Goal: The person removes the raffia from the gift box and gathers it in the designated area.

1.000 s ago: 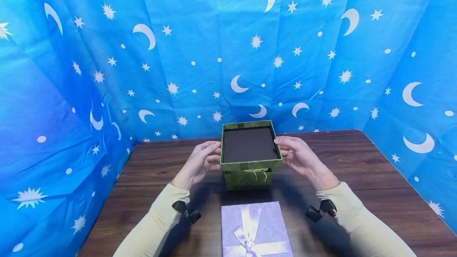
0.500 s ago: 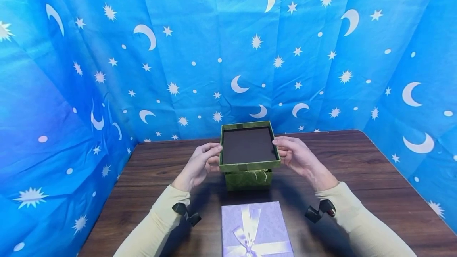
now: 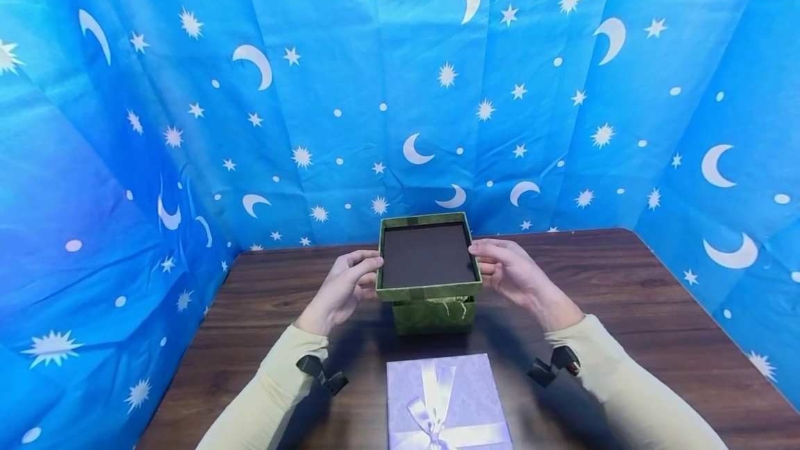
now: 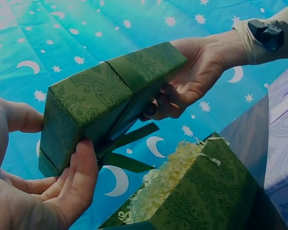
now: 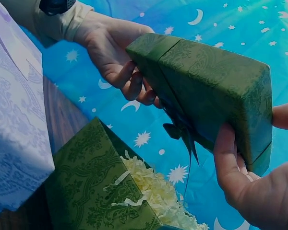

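Observation:
Between my two hands is a green patterned box lid [image 3: 428, 293], held upside down so its dark inside faces up. My left hand [image 3: 345, 290] grips its left side, thumb at the rim and fingers underneath. On the opposite side my right hand [image 3: 517, 279] holds it the same way. A green ribbon bow [image 5: 180, 125] hangs from the lid's underside in the wrist views. Below the lid, apart from it, stands the green box base [image 3: 434, 318], filled with pale yellow shredded paper [image 4: 170, 177]. The lid hides most of the base in the head view.
A lilac gift box [image 3: 446, 394] with a white ribbon bow sits nearer to me on the dark wooden table [image 3: 250, 339]. Blue cloth [image 3: 350, 75] with stars and moons hangs behind the table and along both sides.
Both hands have shifted slightly to the left, carrying the lid with them. The green base and the lilac box stay where they were.

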Demonstrator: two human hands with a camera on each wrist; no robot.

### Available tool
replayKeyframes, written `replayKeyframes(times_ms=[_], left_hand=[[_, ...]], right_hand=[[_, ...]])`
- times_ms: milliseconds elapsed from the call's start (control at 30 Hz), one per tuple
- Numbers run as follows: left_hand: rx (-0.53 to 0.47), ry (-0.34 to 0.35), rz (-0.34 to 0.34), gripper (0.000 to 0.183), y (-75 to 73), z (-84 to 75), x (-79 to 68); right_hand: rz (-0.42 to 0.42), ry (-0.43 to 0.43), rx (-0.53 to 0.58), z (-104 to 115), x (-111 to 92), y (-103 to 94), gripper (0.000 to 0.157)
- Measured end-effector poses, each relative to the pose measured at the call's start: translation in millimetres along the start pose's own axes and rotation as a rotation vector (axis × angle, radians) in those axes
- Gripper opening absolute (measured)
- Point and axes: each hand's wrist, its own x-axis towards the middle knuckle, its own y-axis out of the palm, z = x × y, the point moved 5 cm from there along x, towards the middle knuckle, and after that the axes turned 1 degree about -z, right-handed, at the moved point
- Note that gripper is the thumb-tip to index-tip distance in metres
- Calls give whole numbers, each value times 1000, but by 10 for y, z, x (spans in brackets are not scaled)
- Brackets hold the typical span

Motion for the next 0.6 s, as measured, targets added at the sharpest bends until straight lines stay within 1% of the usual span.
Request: replayKeyframes(times_ms=[267, 433, 600], left_hand=[[9, 8, -9, 41, -65, -19, -17], [11, 5, -14, 42, -113, -34, -37], [32, -1, -25, 46, -166, -50, -40]], right_hand=[[-44, 21, -60, -9, 72, 14, 11], [-63, 58, -109, -22, 108, 36, 19], [-79, 85, -167, -19, 141, 53, 28]])
